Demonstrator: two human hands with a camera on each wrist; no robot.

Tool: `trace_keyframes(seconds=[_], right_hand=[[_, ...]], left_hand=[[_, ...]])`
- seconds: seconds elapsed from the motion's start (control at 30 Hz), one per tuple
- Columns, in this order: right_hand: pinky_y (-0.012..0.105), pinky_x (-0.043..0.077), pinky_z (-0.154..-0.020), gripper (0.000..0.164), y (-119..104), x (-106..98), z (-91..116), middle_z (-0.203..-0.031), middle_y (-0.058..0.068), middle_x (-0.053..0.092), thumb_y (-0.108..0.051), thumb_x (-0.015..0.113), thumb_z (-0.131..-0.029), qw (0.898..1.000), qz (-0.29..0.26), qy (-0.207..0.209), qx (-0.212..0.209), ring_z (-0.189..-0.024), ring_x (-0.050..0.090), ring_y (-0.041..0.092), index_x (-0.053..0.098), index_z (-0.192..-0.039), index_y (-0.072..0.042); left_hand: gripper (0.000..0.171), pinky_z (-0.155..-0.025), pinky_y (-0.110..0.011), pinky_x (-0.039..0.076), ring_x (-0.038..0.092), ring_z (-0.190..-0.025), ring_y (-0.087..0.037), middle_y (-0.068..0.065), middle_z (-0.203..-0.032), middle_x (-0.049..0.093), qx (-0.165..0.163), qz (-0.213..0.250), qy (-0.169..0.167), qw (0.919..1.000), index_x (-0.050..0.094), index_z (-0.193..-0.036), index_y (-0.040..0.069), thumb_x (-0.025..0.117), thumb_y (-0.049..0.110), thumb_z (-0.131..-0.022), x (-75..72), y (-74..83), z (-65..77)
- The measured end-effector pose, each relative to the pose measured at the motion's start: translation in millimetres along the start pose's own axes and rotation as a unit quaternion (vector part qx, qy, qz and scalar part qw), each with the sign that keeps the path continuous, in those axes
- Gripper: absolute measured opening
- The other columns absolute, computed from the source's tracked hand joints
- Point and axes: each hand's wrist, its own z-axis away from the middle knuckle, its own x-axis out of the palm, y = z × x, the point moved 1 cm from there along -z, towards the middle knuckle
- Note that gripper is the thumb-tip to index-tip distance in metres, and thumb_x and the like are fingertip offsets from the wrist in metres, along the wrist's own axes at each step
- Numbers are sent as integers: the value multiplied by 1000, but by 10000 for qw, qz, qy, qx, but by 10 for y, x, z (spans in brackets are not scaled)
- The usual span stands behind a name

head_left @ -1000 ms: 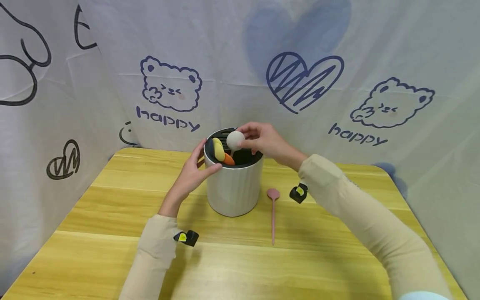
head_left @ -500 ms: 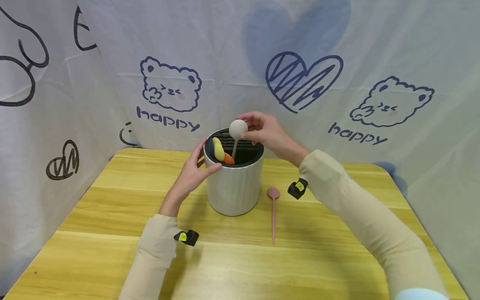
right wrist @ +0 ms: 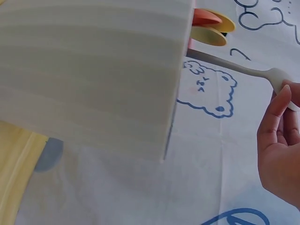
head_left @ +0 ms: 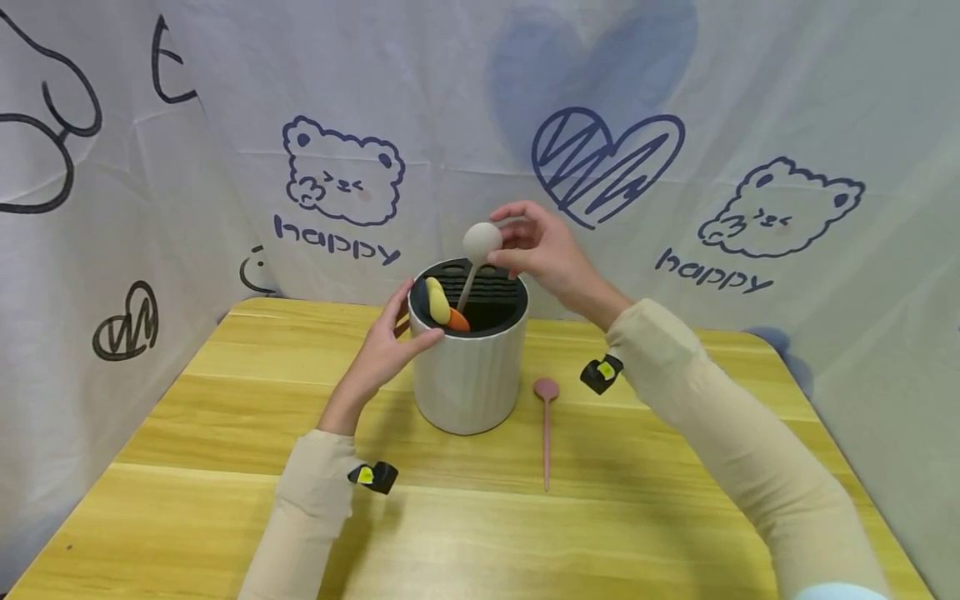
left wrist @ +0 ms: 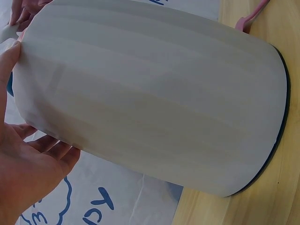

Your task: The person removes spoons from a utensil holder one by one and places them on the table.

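Note:
A white ribbed utensil holder [head_left: 468, 383] with a black slotted top stands on the wooden table. My left hand [head_left: 382, 350] holds it at the upper left, thumb at the front rim and fingers around the side. My right hand [head_left: 543, 254] pinches a pale grey spoon [head_left: 482, 242] at its bowl, above the opening. The handle slants down into the holder, its lower end hidden. Yellow spoons [head_left: 437, 302] and an orange spoon [head_left: 457, 320] stand at the left of the opening, beside a dark one. In the right wrist view, the grey spoon [right wrist: 248, 70] extends past the rim.
A pink spoon [head_left: 547, 417] lies on the table [head_left: 480, 533], right of the holder. Behind and beside the table hangs a white cloth [head_left: 450, 100] printed with hearts and bears. Each sleeve has a small black-and-yellow device [head_left: 602, 373] by the wrist.
My right hand has moved up and slightly right with the grey spoon, and more of its handle shows above the opening. My left hand stays on the holder.

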Motion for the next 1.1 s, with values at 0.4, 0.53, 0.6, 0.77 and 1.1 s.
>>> trace_keyframes(seconds=[0.4,0.53,0.6,0.77,1.1], right_hand=[[24,50,-59,36,-128,-112,6,-104,14,66,10,67,-84,9985,99,308,-433,-81,60,22,58,-119,6],[23,49,-58,36,-158,-145,4,-98,9,66,11,67,-83,9977,31,383,-563,-78,59,21,60,-118,7],[23,48,-57,36,-166,-161,-1,-97,8,66,12,67,-83,9973,49,415,-606,-78,58,20,61,-118,7],[22,45,-54,37,-183,-191,1,-100,8,66,12,68,-82,9967,108,529,-605,-82,59,20,61,-118,9],[21,46,-55,42,-252,-292,22,-109,12,67,12,70,-80,9943,240,823,-630,-92,60,19,61,-121,9]], left_hand=[[83,-115,-43,22,20,-144,-26,-10,-159,19,-45,48,24,10000,15,-156,13,66,21,-90,12,9,-3],[84,-115,-43,22,20,-144,-26,-10,-159,18,-29,94,10,10000,15,-156,13,66,20,-90,13,20,1],[84,-115,-43,22,20,-144,-26,-10,-159,18,-23,108,5,9999,15,-156,13,66,20,-90,11,23,1],[83,-115,-43,22,19,-144,-25,-10,-159,18,-1,118,24,9999,15,-156,13,66,20,-90,6,16,-3],[83,-115,-44,22,20,-144,-26,-10,-159,18,12,100,39,9999,15,-156,13,66,19,-90,18,-7,12]])
